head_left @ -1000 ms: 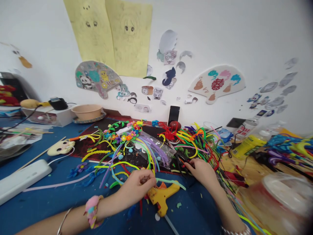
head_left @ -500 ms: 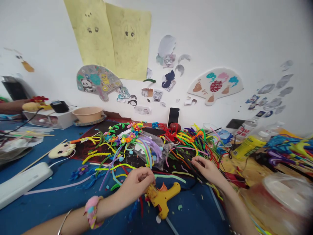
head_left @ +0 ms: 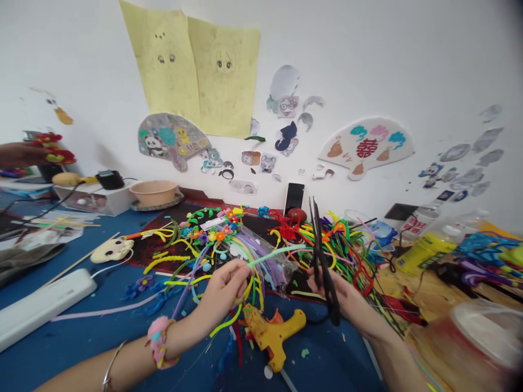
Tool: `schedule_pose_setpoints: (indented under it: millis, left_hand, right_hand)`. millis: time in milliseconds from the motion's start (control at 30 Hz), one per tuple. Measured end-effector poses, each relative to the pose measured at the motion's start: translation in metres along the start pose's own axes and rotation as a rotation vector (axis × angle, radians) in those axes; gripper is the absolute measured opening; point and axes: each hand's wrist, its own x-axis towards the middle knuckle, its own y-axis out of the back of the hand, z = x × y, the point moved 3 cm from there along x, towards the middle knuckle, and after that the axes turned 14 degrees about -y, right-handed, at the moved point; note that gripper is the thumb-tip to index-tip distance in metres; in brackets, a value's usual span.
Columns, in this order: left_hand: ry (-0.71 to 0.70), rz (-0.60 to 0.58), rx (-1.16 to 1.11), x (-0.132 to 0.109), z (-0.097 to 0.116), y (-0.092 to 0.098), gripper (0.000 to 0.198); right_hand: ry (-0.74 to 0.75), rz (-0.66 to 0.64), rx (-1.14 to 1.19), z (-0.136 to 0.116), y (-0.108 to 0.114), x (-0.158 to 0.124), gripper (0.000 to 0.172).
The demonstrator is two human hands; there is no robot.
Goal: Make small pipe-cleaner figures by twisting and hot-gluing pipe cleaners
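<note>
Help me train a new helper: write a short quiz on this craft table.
1. Which hand grips the black scissors?
2. True or false: the yellow hot glue gun is held in a hand.
3. What does the left hand pinch?

Key: 1. The right hand. 2. False: it lies on the blue tabletop. 3. A pale green pipe cleaner.

The head-worn camera is looking forward and down from close behind the left hand (head_left: 223, 296) and right hand (head_left: 341, 299), facing across the counter (head_left: 114, 228) toward the wall (head_left: 408, 65).
</note>
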Motion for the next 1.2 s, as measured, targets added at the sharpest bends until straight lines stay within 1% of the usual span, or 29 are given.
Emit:
schedule_pose_setpoints:
  millis: [67,100,133,200,267,367,500,633,833,933,1100,1200]
  left_hand:
    - [-0.041,0.070,0.008,0.005,0.007,0.005,0.026]
    - [-0.067,0.108,0.002,0.008,0.011,0.007,0.025]
    - [-0.095,0.141,-0.007,0.011,0.014,0.008,0.024]
    - [-0.143,0.171,-0.029,0.017,0.022,0.008,0.023]
    - [-0.178,0.146,-0.042,0.021,0.029,0.003,0.023]
    - [-0.206,0.082,-0.041,0.025,0.037,-0.007,0.025]
    - [-0.224,0.023,-0.039,0.025,0.038,-0.016,0.024]
    - [-0.215,-0.058,0.001,0.025,0.035,-0.023,0.027]
    - [-0.218,-0.172,0.198,0.025,0.034,-0.034,0.024]
    - [-0.213,-0.220,0.233,0.023,0.036,-0.036,0.023]
    - [-0.186,-0.235,0.281,0.020,0.037,-0.036,0.024]
    - [-0.179,-0.233,0.253,0.021,0.036,-0.036,0.025]
  right_hand:
    - [-0.007,-0.186,-0.028,-0.008,-0.019,-0.005,0.060]
    - [-0.012,-0.244,-0.040,-0.012,-0.027,-0.007,0.059]
    - [-0.010,-0.294,-0.060,-0.014,-0.033,-0.009,0.060]
    - [0.006,-0.333,-0.118,-0.018,-0.041,-0.011,0.063]
    - [0.049,-0.332,-0.193,-0.019,-0.045,-0.012,0.067]
    - [0.112,-0.315,-0.323,-0.022,-0.046,-0.013,0.062]
    - [0.156,-0.309,-0.442,-0.026,-0.051,-0.015,0.061]
    - [0.175,-0.294,-0.423,-0.029,-0.057,-0.016,0.059]
    - [0.151,-0.267,-0.347,-0.025,-0.058,-0.018,0.058]
    - [0.150,-0.245,-0.341,-0.027,-0.058,-0.020,0.056]
    - [0.142,-0.284,-0.322,-0.034,-0.062,-0.024,0.056]
    - [0.149,-0.305,-0.324,-0.035,-0.065,-0.025,0.054]
